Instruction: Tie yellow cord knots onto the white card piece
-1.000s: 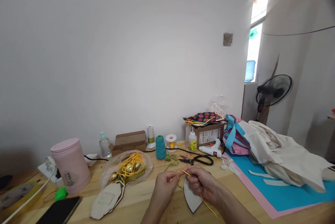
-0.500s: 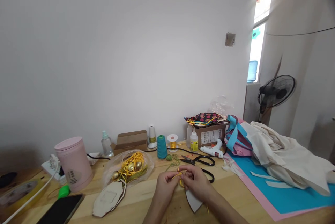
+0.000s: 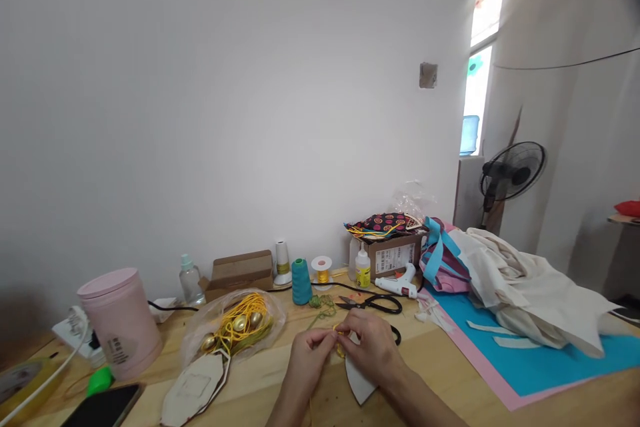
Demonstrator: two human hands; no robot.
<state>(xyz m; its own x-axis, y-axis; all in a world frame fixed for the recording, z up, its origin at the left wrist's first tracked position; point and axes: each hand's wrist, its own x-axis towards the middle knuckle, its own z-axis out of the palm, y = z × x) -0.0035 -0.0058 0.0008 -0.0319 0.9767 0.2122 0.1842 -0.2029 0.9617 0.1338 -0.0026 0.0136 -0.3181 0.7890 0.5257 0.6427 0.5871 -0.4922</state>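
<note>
My left hand (image 3: 311, 355) and my right hand (image 3: 369, 345) meet over the wooden table, fingertips pinched together on a thin yellow cord (image 3: 340, 349). Little of the cord shows between the fingers, and one strand hangs below my left hand. Beneath my right hand lies a white pointed piece (image 3: 359, 380), partly covered by it. Black-handled scissors (image 3: 373, 303) rest just beyond the hands, with another black handle loop (image 3: 396, 335) beside my right hand. Some green thread (image 3: 323, 307) lies behind my left hand.
At the left are a pink canister (image 3: 123, 324), a phone (image 3: 105, 407) and a plastic bag of yellow cords and gold bells (image 3: 240, 324). Behind stand a teal thread cone (image 3: 301, 282), a glue bottle (image 3: 363, 268) and a glue gun (image 3: 397, 282). Cream fabric (image 3: 530, 287) covers the right.
The view has turned slightly right, so the scene sits further left. My fingertips have drawn closer together, and the yellow loop above them no longer shows.
</note>
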